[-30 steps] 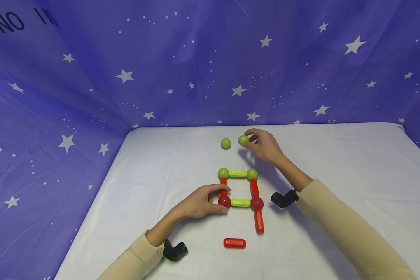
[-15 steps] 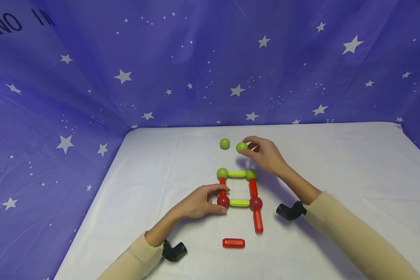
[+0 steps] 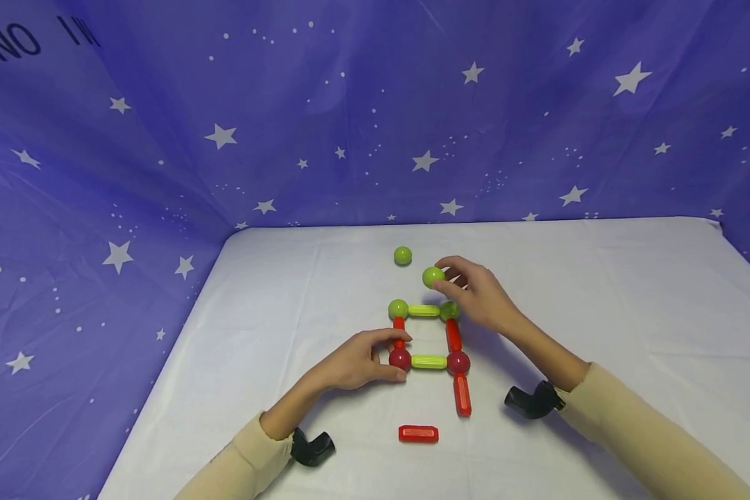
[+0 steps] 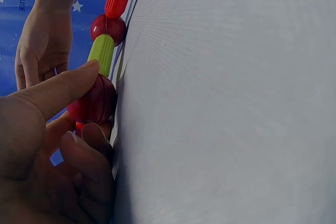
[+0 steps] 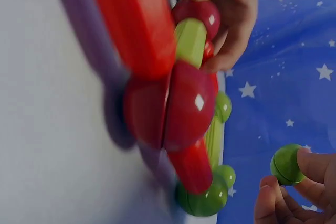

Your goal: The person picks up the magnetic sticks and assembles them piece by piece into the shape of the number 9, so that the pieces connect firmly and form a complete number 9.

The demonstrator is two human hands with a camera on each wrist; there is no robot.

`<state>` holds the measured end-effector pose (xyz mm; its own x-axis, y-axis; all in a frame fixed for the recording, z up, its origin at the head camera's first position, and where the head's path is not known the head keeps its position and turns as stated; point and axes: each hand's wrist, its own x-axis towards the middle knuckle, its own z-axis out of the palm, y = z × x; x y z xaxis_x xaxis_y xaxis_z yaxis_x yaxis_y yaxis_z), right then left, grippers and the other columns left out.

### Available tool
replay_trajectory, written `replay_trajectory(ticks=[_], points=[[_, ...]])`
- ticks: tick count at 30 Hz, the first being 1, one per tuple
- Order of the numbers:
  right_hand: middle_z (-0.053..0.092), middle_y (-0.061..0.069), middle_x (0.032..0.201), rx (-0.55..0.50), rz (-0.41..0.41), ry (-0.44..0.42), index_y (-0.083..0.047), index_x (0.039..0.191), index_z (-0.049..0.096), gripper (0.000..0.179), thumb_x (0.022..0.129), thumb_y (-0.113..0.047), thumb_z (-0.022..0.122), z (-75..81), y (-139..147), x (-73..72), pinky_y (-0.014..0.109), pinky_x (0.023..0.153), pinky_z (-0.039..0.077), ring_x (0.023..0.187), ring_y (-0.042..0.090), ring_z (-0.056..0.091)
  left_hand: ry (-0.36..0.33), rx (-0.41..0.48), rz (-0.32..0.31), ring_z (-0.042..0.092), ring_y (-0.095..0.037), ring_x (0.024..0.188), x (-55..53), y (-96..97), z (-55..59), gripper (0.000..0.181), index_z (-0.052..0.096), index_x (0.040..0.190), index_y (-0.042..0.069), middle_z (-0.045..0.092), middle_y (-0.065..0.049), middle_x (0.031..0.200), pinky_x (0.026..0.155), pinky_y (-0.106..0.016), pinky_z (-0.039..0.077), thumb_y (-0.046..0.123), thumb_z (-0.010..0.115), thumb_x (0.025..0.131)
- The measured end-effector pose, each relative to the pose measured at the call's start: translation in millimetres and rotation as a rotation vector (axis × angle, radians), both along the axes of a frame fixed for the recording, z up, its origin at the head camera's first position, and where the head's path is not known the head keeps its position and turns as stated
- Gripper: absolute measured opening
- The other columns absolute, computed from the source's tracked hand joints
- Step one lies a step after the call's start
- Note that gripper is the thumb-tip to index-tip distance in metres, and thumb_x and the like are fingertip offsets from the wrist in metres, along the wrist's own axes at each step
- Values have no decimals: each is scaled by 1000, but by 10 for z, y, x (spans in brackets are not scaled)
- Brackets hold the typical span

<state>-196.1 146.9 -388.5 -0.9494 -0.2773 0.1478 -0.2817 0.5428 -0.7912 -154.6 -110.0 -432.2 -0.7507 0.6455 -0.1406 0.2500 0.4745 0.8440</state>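
Observation:
My right hand (image 3: pixel 480 293) pinches a green ball (image 3: pixel 432 278) between thumb and fingers, raised above the far side of a joined frame. That frame has two green corner balls at the back, two red ones in front, yellow-green rods (image 3: pixel 429 362) across and red rods along the sides. My left hand (image 3: pixel 353 360) grips the near left red ball (image 3: pixel 400 360); the left wrist view has its thumb over the ball. From the near right red ball (image 3: pixel 458 362) a further red rod (image 3: pixel 463 396) sticks out toward me. The right wrist view shows the held ball (image 5: pixel 287 163) apart from the frame.
A loose red rod (image 3: pixel 418 434) lies in front of the frame. Behind it sits another green ball (image 3: pixel 403 255). White cloth (image 3: pixel 600 298) covers the table, and a purple starry curtain (image 3: pixel 375 125) hangs at its back and left.
My right hand has come nearer to me with the green ball, from beside the other loose ball toward the frame's far edge. My left hand stays on the red ball.

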Motion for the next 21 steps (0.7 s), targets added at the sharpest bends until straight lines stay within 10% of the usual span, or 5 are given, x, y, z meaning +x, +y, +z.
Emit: replay_trajectory(ticks=[8, 21], points=[[65, 14, 104, -160, 58, -146, -2, 126, 59, 35, 95, -15, 67, -24, 40, 139, 41, 69, 54, 81, 31, 62, -1, 14, -4, 46, -9, 54, -5, -1, -1, 54, 60, 132, 14, 56, -1, 107, 54, -23, 37, 22, 81, 83], [66, 8, 103, -126, 68, -167, -6, 126, 61, 34, 94, -17, 68, -96, 127, 328, 35, 73, 51, 87, 24, 61, -17, 12, 9, 45, -8, 53, 4, 14, 1, 54, 60, 132, 15, 57, 2, 106, 53, -23, 37, 21, 82, 83]])
